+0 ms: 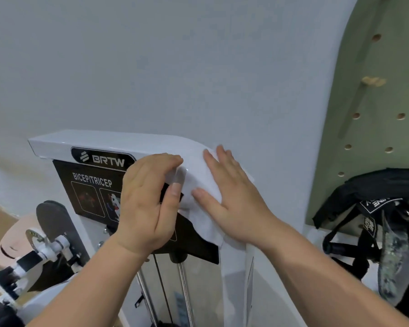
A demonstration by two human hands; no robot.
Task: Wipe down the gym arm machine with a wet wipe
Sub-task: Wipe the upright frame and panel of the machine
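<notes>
The white gym arm machine (99,140) stands against the wall, with a black BRTW badge and a BICEP/TRICEP label on its front. A white wet wipe (202,185) is draped over the machine's rounded top right corner. My right hand (232,197) lies flat on the wipe, fingers spread, pressing it against the frame. My left hand (149,204) pinches the wipe's left edge between thumb and fingers, in front of the black label. Part of the label is hidden behind both hands.
A green pegboard (373,109) with round holes hangs on the wall at the right, with black straps and bands (368,208) hanging below it. Chrome guide rods (184,291) run down inside the machine. A pink pad and pivot arm (33,239) sit at the lower left.
</notes>
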